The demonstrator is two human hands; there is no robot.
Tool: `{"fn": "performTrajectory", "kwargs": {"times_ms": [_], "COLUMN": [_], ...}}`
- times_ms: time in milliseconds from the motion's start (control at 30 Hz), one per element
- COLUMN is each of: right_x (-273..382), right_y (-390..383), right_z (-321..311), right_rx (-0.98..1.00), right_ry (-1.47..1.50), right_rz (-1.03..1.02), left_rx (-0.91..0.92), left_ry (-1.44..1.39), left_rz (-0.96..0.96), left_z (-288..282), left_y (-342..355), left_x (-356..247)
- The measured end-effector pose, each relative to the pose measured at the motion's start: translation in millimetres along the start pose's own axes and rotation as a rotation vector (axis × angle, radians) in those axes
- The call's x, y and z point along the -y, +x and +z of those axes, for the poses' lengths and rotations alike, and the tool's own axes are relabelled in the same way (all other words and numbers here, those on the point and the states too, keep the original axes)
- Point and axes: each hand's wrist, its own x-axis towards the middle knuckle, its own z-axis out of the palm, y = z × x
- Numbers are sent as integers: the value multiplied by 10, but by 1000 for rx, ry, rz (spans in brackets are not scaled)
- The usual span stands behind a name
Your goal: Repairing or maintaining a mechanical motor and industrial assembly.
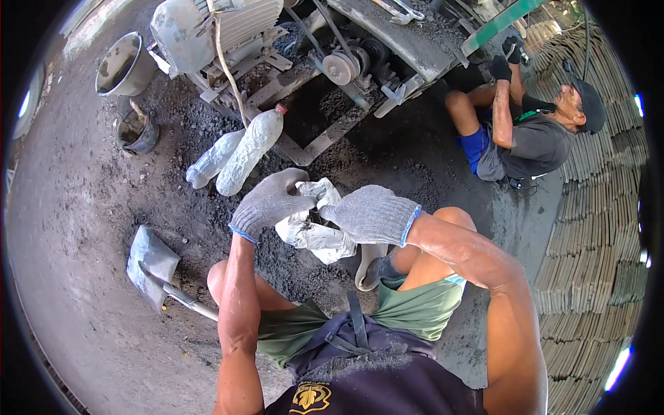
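Both hands wear grey knitted gloves with blue cuffs. My left hand [271,200] pinches the upper edge of a crumpled white plastic bag [312,238], its fingers curled round the material. From the other side my right hand [373,214] is closed on the same bag, and its back hides the fingertips. The bag hangs between my knees above the dark, gritty ground. What is inside it, if anything, I cannot make out. Just beyond my left hand, a dusty plastic bottle with a red cap [252,149] leans beside a second dusty bottle [213,160].
A shovel [149,259] lies at my left. Farther off stand a large bucket [142,69] and a smaller pail [146,135]. Ahead is a machine with a motor [183,34] and a belt pulley [340,68]. A person [532,138] sits at the right, before stacked tiles [581,235].
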Motion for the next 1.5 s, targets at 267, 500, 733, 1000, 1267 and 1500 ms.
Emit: {"fn": "performTrajectory", "kwargs": {"times_ms": [267,500,733,1000,1267,1500], "right_x": [10,63,-106,-53,118,104], "right_y": [35,-29,-88,-87,30,62], "right_z": [-11,-6,140,30,-139,-213], "right_rx": [15,174,273,343,197,118], "right_ry": [-21,99,-12,4,-18,-60], "right_rz": [-22,58,64,92,-33,-20], "left_rx": [-67,-112,-297,-458,-559,-780], "left_ry": [-257,-406,-655,-722,-736,-654], "left_rz": [115,91,30,-61,-84,-64], "left_z": [43,127,19,-75,-352,-659], "left_y": [-37,-61,-74,-39,-454,-831], "left_x": [64,38,43,91,-59,-140]}}
